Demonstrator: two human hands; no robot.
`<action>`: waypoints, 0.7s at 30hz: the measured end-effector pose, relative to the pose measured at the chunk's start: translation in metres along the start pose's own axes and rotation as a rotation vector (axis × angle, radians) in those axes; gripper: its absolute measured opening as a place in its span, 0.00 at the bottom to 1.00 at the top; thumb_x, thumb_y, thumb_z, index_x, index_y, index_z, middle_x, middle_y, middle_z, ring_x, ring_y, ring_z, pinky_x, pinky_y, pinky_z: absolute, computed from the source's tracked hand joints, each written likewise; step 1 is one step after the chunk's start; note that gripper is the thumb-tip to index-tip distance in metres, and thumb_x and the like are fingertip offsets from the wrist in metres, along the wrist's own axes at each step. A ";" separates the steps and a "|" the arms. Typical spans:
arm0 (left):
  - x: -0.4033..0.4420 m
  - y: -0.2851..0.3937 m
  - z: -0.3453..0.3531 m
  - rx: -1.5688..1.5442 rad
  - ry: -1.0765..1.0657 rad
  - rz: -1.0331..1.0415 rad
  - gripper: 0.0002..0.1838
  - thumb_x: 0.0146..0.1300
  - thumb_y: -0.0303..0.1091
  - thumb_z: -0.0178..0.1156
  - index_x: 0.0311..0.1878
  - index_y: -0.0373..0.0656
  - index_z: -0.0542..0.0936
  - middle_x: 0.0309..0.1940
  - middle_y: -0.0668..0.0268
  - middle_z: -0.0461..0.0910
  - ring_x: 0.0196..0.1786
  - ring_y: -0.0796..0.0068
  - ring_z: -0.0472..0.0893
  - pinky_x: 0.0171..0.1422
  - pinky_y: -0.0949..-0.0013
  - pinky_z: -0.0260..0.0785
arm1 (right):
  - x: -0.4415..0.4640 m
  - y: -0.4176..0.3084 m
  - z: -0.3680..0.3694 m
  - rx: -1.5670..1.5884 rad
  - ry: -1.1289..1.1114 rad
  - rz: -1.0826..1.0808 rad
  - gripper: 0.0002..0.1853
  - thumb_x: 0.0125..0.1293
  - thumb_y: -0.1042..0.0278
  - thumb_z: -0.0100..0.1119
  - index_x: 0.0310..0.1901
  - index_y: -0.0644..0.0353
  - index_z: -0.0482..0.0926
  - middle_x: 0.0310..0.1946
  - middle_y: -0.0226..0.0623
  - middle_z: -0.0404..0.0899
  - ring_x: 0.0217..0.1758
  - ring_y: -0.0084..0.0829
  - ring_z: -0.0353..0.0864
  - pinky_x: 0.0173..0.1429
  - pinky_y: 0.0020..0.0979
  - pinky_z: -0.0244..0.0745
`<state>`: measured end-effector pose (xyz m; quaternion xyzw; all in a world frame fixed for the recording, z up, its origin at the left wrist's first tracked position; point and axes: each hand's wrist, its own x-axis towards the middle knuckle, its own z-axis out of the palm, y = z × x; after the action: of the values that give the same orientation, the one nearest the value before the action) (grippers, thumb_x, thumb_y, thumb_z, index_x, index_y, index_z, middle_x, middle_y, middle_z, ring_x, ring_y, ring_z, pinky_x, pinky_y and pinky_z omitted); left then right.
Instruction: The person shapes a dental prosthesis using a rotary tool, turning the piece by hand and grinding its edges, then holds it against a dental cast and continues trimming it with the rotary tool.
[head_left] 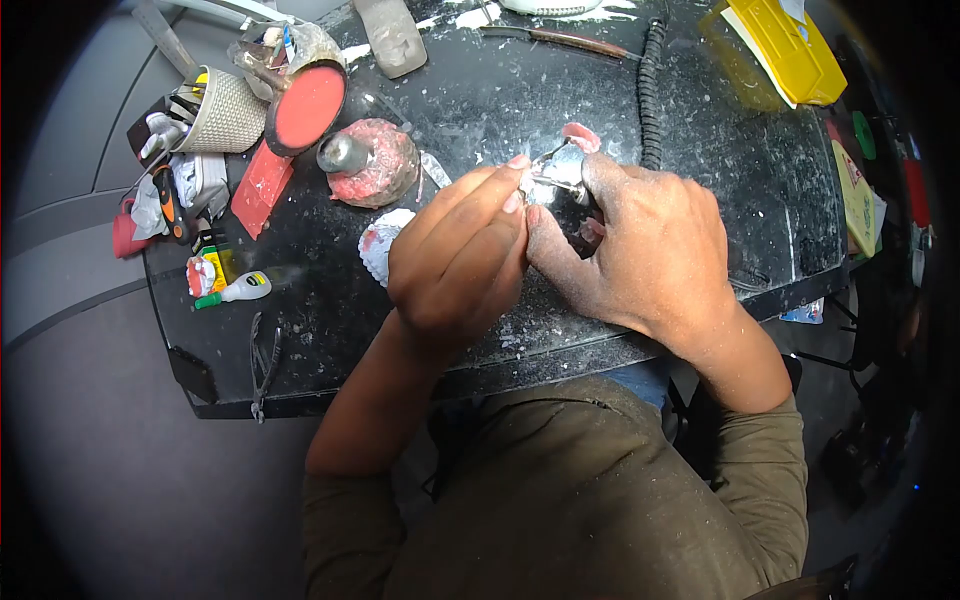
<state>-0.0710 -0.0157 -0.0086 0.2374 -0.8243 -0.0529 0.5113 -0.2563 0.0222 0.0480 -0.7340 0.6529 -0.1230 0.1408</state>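
Observation:
Above the front part of the black worktable, both of my hands meet around a small shiny metal piece (560, 182) with thin curved parts. My left hand (455, 250) is closed, its fingertips pinching the piece's left end. My right hand (655, 245), dusted with white powder, is closed around the other side, thumb and forefinger against the metal. A small pink piece (580, 137) shows just beyond the fingers; whether it joins the metal I cannot tell. Partly hidden behind my left hand lies a whitish scalloped plaster piece (378, 245).
At left are a pink-coated burner (375, 160), a round pan of pink wax (308, 107), a pink wax sheet (262, 188), a woven basket (228, 112), a small bottle (246, 286) and pliers (264, 365). A coiled cord (651, 95) and yellow tray (800, 60) are beyond.

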 end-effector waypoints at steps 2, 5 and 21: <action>0.000 0.000 0.000 -0.009 0.000 -0.004 0.06 0.57 0.12 0.70 0.34 0.27 0.82 0.41 0.43 0.89 0.43 0.47 0.91 0.48 0.57 0.88 | 0.000 0.000 0.000 0.010 0.002 -0.004 0.36 0.64 0.48 0.71 0.66 0.71 0.82 0.21 0.35 0.84 0.23 0.39 0.88 0.34 0.38 0.83; 0.000 -0.001 0.000 0.000 0.002 0.007 0.06 0.57 0.11 0.70 0.35 0.26 0.82 0.41 0.43 0.89 0.44 0.47 0.91 0.49 0.56 0.88 | 0.000 0.000 -0.001 0.005 0.003 0.005 0.36 0.64 0.49 0.71 0.65 0.71 0.82 0.21 0.35 0.84 0.23 0.40 0.87 0.34 0.39 0.83; 0.000 -0.001 -0.001 0.000 -0.007 0.011 0.06 0.57 0.12 0.70 0.37 0.25 0.83 0.41 0.43 0.88 0.44 0.46 0.91 0.49 0.56 0.88 | 0.001 0.002 0.000 0.005 0.025 -0.013 0.31 0.64 0.48 0.71 0.58 0.69 0.86 0.20 0.34 0.83 0.24 0.39 0.87 0.35 0.38 0.83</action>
<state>-0.0694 -0.0160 -0.0084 0.2326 -0.8274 -0.0509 0.5086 -0.2581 0.0210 0.0476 -0.7364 0.6494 -0.1348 0.1338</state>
